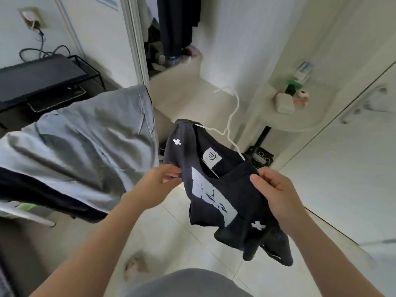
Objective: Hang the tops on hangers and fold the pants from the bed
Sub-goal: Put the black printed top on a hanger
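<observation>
A black t-shirt (pixel 216 202) with white block print and small white crosses hangs in the air in front of me on a white wire hanger (pixel 232 116). The hanger's hook points up and away, and its arms run inside the collar. My left hand (pixel 158 183) pinches the shirt's left shoulder edge. My right hand (pixel 276 194) grips the right shoulder fabric. On the left lies the bed (pixel 85 142) under a light blue cover, with a dark garment (pixel 32 189) at its near edge.
A black monitor (pixel 38 80) on a wire stand sits at the far left. Dark clothes (pixel 177 24) hang in the open closet ahead. A white round shelf (pixel 300 116) with bottles stands on the right by a glass partition. Pale tiled floor (pixel 192 254) lies below.
</observation>
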